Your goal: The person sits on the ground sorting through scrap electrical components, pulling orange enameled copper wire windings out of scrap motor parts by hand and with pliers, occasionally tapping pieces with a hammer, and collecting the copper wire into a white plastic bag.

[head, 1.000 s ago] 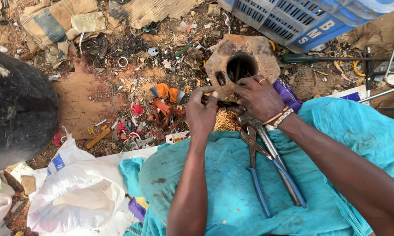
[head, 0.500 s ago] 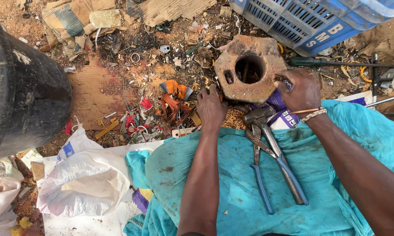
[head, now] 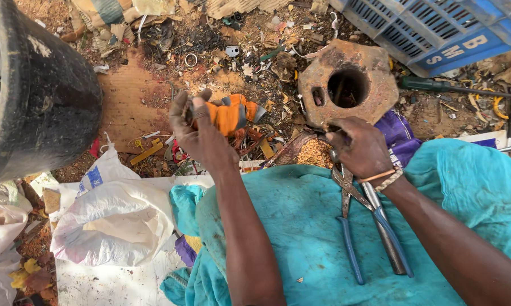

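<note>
white plastic bag [head: 111, 226] (blue label, perhaps) lower left; lettered blue crate [head: 437, 28] top right.

You sit in an outdoor scrap-sorting yard: bare dirt littered with debris, a rusty metal block [head: 349, 85], blue-handled pliers [head: 360, 218], a blue plastic crate [head: 437, 28].

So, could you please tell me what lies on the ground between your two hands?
In the head view, between the left hand and right hand: loose scrap litter and a heap of yellowish grains.

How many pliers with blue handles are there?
1: blue-handled pliers lie on the teal cloth, just under the right hand. More could be hidden in the scrap.
</note>
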Motion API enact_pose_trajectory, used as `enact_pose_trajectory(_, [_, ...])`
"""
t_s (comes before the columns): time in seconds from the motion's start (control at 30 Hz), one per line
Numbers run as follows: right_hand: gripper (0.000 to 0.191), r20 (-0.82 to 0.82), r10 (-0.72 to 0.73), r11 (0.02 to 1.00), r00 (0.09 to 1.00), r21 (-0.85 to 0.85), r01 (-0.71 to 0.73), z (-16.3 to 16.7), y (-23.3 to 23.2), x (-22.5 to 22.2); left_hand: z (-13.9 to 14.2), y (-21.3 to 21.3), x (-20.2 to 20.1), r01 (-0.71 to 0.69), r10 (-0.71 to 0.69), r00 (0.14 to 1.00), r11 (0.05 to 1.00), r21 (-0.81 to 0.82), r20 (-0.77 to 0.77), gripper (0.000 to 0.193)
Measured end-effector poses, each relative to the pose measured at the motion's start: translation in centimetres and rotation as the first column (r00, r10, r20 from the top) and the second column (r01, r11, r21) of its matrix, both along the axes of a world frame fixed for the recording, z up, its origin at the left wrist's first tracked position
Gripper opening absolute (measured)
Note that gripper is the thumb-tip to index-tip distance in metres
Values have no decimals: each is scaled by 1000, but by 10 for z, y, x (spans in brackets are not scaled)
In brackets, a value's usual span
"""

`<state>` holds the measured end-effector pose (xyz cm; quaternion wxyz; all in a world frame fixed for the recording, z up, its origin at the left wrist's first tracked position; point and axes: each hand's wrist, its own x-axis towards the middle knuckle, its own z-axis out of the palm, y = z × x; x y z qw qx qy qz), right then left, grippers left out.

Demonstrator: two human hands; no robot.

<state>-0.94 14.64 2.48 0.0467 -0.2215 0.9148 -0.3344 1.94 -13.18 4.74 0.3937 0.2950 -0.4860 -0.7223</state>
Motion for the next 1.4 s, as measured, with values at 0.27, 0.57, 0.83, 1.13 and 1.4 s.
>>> enact_pose_trajectory(0.27, [55, 84, 166, 966, 983, 187, -179, -23, -117, -15, -4, -50, 14, -203, 232, 970, 936, 286, -72, 17])
enact_pose_trajectory(0.57, [38, -174, 663, 736, 728, 330, -591, -73, -190, -2, -7, -58, 8, -237, 278, 960, 880, 413, -41, 18])
enact_pose_trajectory(0.83, [17, 428, -13, 808, 904, -528, 261, -47, -111, -17, -19, -70, 8, -365, 404, 914, 792, 490, 27, 16])
enact_pose_trajectory(1.13, [21, 769, 287, 216, 571, -633, 744, 11, 1, 10, -48, -21, -25, -126, 66, 983, 918, 376, 168, 24])
enact_pose_trajectory(1.4, [27, 731, 135, 235, 669, -680, 695, 65, 10, 42, -32, 21, -23, 137, -225, 907, 957, 257, 355, 32])
